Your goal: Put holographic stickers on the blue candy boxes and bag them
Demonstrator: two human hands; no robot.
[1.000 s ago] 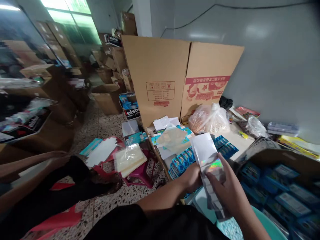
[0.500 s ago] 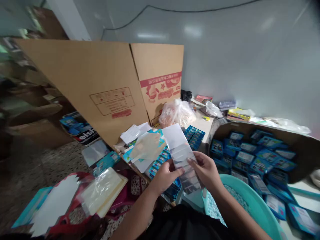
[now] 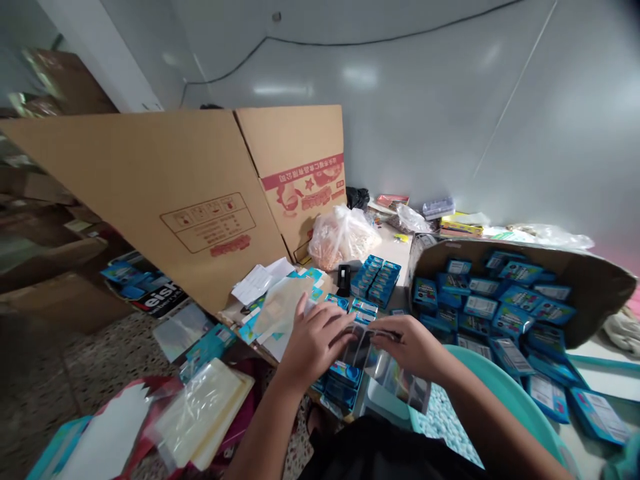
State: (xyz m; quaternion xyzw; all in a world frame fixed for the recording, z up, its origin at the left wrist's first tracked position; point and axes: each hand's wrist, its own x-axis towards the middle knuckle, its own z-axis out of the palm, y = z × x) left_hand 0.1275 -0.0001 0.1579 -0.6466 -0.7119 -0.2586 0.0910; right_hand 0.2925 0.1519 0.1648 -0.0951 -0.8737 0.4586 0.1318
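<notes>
Head view looked down on my two hands, close together at the near edge of a cluttered table [image 3: 400,248]. My left hand [image 3: 313,337] lay flat with its fingers spread apart, their tips resting on the upper end of a strip of clear sleeves [image 3: 400,383]. My right hand [image 3: 407,343] had its fingers together, pinched on that same upper end, just beside the left fingertips. The strip hung down from both hands toward me, shiny and see-through, its lower end over the rim of a teal basin [image 3: 505,400] at the near right. Under my left hand sat a small stack of blue packets [image 3: 345,375] on the table's near edge. Farther off, more blue packets [image 3: 376,277] stood in rows, with a knotted plastic bag [image 3: 343,235] behind them. To the right, an open cardboard box [image 3: 607,293] lay full of the same blue packs. A big sheet of cardboard [image 3: 150,193] stood up on the far left, and a pile of clear bags [image 3: 205,407] lay near left, well apart from my hands.
</notes>
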